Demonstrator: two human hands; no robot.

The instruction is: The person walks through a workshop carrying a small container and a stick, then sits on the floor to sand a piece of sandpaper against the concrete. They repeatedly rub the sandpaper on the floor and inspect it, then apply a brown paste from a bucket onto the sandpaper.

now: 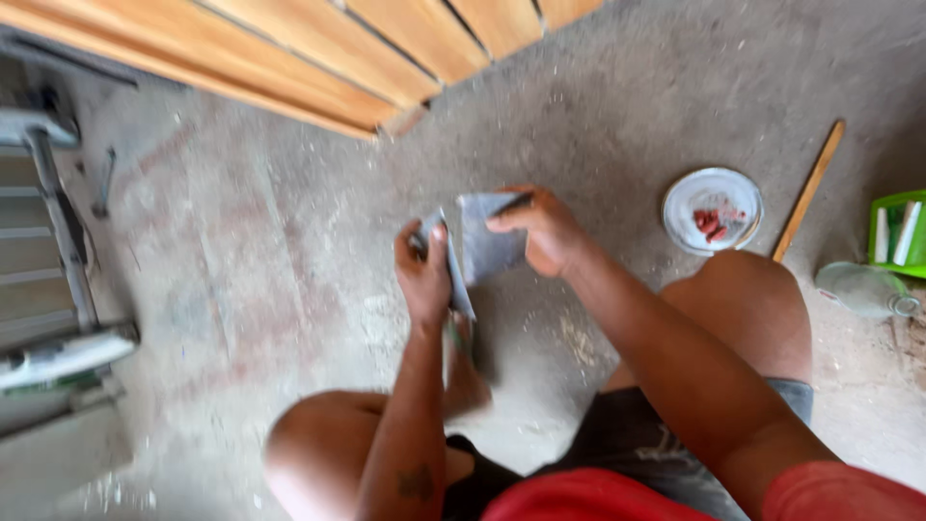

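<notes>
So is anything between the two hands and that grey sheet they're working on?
Nothing visible. The left hand and the right hand both already grip the grey sheet, held up in front of the knees above the dusty concrete floor. The white plate and wooden stick lie off to the right, apart from it.

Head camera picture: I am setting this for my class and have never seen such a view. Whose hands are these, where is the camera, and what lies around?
The camera sits on a person's head and looks down, so you see their own arms and bent knees. The left hand and right hand together hold a grey sheet, possibly sandpaper; the picture is blurred. On the dusty concrete floor lie wooden planks, a white lid with small red pieces, a wooden stick, a clear bottle and a green box.
</notes>
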